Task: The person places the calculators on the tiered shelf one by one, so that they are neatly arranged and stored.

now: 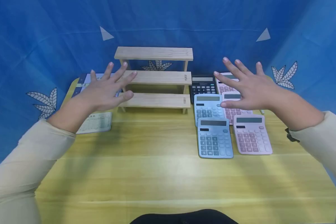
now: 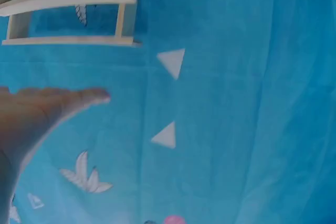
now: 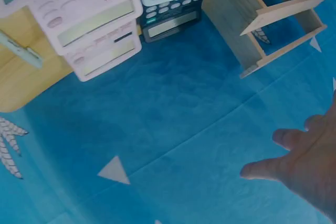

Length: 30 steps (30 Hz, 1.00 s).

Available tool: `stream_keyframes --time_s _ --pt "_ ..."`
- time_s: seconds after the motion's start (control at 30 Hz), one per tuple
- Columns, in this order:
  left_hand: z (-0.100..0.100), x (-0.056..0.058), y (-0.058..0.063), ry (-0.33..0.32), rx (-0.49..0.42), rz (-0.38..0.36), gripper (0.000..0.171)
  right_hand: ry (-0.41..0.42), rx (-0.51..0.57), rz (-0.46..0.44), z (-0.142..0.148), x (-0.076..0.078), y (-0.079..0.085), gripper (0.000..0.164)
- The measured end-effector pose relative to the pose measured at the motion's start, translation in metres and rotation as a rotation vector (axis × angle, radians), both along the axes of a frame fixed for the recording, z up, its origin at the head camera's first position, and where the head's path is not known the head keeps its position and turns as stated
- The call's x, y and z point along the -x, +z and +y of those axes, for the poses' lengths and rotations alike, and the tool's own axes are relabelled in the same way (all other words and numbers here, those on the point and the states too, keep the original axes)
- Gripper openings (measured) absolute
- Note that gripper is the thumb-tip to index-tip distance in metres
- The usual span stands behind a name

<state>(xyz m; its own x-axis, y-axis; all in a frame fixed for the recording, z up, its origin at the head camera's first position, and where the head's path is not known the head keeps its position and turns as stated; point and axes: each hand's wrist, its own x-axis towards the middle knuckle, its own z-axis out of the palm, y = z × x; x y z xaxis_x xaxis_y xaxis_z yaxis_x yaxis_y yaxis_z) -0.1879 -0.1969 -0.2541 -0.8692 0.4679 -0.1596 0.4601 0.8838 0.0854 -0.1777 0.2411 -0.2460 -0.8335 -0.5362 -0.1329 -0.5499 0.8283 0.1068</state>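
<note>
Both hands are raised over the far part of the table with fingers spread, holding nothing. In the head view my left hand (image 1: 103,90) overlaps the left end of a three-step wooden rack (image 1: 156,77). My right hand (image 1: 249,87) hovers over a group of calculators at the right. Nearest in that group are a blue calculator (image 1: 215,138) and a pink calculator (image 1: 252,135). Behind them lie another blue calculator (image 1: 208,105), a black calculator (image 1: 203,85) and more pink ones, partly covered by the right hand.
A printed pad (image 1: 98,122) lies at the left, with a dark-edged booklet (image 1: 82,81) behind it, both partly hidden by the left arm. A pen-like stick (image 3: 21,50) lies beside the pink calculators. Blue cloth (image 1: 156,18) with leaf prints hangs behind the wooden table (image 1: 156,174).
</note>
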Motion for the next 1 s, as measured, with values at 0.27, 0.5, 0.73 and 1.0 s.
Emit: stream_keyframes --time_s 0.27,0.5,0.73,1.0 --pt "-0.031 0.02 -0.045 0.078 -0.061 0.095 0.067 -0.05 -0.043 -0.031 0.033 -0.016 -0.032 0.101" --pt "-0.056 0.029 -0.091 0.241 -0.139 0.128 0.068 -0.18 0.055 -0.153 0.083 -0.037 -0.088 0.109" --pt "-0.054 0.027 -0.114 0.477 -0.338 0.099 0.063 -0.389 0.175 -0.351 0.114 -0.056 -0.118 0.099" --pt "-0.048 0.041 -0.125 0.671 -0.502 -0.092 0.054 -0.498 0.291 -0.474 0.13 -0.065 -0.128 0.069"
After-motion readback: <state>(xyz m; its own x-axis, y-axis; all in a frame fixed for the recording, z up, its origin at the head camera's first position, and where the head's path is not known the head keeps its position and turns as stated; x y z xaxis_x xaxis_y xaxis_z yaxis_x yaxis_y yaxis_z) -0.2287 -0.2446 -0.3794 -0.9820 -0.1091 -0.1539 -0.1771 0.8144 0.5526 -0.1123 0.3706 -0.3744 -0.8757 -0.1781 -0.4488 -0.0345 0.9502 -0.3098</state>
